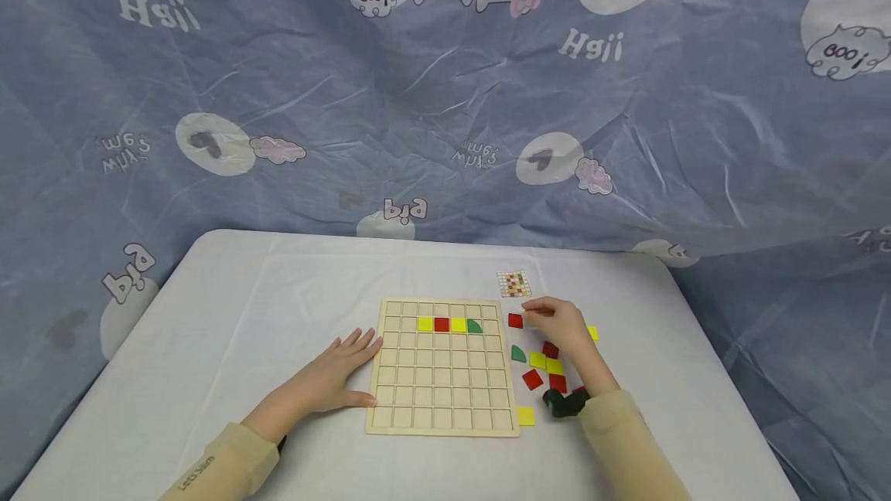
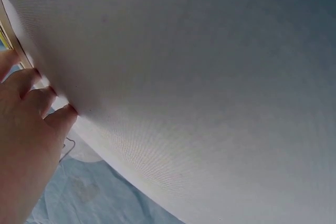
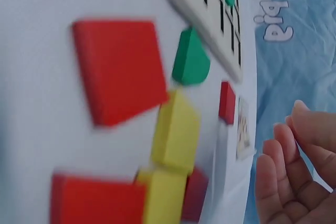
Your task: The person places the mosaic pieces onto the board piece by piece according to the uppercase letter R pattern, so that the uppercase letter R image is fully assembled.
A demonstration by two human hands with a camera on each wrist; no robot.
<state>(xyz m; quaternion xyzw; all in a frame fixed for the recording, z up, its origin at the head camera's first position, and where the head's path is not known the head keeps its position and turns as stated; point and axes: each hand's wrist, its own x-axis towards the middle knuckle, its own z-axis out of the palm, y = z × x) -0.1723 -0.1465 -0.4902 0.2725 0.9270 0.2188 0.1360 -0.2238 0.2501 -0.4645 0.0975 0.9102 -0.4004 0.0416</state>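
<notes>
My left hand (image 1: 334, 377) rests at the left edge of a wooden grid board (image 1: 425, 433), fingers spread and fingertips right at its rim. One upper row of the board holds a yellow square tile (image 1: 425, 324), a red one (image 1: 442, 325), another yellow one (image 1: 458, 325) and a green quarter-circle tile (image 1: 474, 326). Right of the board, my right hand (image 1: 560, 325) hovers with loosely bent fingers beside a loose red square tile (image 1: 515, 321). In the right wrist view its thumb lies close to the index finger, and nothing shows between them.
Loose pieces lie right of the board: a green quarter-circle (image 1: 518, 354), several red squares (image 1: 532, 380) and several yellow squares (image 1: 537, 360), one yellow square (image 1: 526, 416) near the board's lower corner. A small printed pattern card (image 1: 513, 284) lies beyond them. A patterned blue cloth (image 1: 431, 122) hangs behind the white table.
</notes>
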